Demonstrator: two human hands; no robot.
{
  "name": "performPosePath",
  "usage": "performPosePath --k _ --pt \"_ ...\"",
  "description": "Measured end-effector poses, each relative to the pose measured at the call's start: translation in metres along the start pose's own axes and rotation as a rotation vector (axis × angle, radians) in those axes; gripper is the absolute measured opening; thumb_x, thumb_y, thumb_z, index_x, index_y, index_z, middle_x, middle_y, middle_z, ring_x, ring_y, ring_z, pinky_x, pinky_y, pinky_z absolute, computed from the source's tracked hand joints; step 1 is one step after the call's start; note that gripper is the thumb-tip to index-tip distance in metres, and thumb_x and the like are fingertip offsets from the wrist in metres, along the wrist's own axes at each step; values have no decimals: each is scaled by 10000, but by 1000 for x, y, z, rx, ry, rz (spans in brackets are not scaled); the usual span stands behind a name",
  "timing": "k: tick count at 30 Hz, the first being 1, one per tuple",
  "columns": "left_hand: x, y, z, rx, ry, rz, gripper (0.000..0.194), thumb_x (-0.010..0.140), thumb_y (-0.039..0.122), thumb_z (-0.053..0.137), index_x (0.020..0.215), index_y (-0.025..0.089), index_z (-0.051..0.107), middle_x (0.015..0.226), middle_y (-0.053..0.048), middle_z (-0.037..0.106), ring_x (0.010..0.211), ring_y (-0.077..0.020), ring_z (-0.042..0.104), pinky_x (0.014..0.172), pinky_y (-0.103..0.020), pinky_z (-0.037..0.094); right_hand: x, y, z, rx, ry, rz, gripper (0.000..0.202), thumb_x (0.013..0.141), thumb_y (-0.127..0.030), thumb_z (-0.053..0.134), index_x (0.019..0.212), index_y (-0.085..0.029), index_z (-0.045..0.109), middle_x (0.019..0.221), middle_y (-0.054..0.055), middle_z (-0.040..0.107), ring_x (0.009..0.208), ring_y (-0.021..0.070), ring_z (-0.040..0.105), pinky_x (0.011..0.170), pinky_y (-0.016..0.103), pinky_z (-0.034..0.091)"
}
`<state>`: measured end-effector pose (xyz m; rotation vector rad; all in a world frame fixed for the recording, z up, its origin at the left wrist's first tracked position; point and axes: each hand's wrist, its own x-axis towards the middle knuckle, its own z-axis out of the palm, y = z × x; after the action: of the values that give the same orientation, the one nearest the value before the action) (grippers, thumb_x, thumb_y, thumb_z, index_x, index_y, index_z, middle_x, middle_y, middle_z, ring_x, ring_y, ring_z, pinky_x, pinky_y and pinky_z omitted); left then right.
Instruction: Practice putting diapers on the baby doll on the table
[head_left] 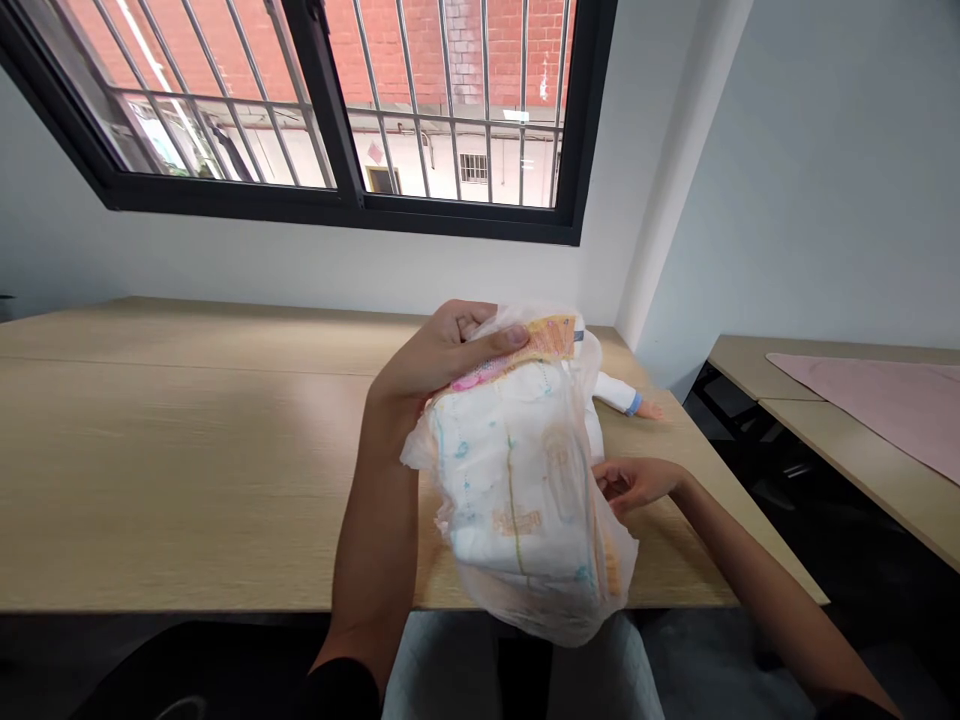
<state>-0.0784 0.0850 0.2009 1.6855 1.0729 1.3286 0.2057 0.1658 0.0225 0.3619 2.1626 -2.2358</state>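
Note:
A white disposable diaper (525,460) with blue prints, a yellow centre line and an orange-and-pink printed waistband hangs upright over the table's front edge. At its top my left hand (457,350) is closed on the waistband, thumb across the front, the other fingers mostly behind. Against the diaper's right edge is my right hand (637,483), fingers curled, the tips partly hidden there. Behind the diaper lies a doll (619,393); an outstretched arm with a white sleeve and blue cuff shows, and the rest is mostly covered.
The light wood table (187,450) reaches back to the wall beneath a barred window (450,195). Across a dark gap at the right stands a second table (750,385) with a pink cloth (885,395) on it. My legs are under the front edge.

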Motion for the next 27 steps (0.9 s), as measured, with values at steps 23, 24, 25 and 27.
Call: performPosePath --k 23,24,25,27 --pt "7 -2 56 402 -546 268 372 881 467 539 642 197 445 613 35 442 553 -113 404 534 -262 296 8 -69 111 131 1195 -473 506 766 -350 757 1234 -252 592 1185 68 683 1112 274 631 941 381 524" --pt "7 -1 55 410 -544 261 394 871 475 552 624 197 423 596 40 415 542 -110 383 527 -261 283 7 -70 112 115 1205 -479 514 754 -335 765 1232 -254 593 1190 67 680 1119 277 626 949 387 519" --pt "7 0 53 414 -537 257 419 863 482 564 607 197 397 578 46 380 531 -105 358 523 -259 273 3 -71 114 103 1221 -491 524 742 -324 771 1231 -256 594 1183 67 682 1118 282 626 953 398 515" --pt "4 5 50 397 -505 253 451 864 498 561 592 195 368 559 54 330 525 -99 325 533 -254 277 -12 -70 118 103 1282 -538 537 725 -339 766 1229 -262 598 1121 70 700 1078 297 639 932 432 520"
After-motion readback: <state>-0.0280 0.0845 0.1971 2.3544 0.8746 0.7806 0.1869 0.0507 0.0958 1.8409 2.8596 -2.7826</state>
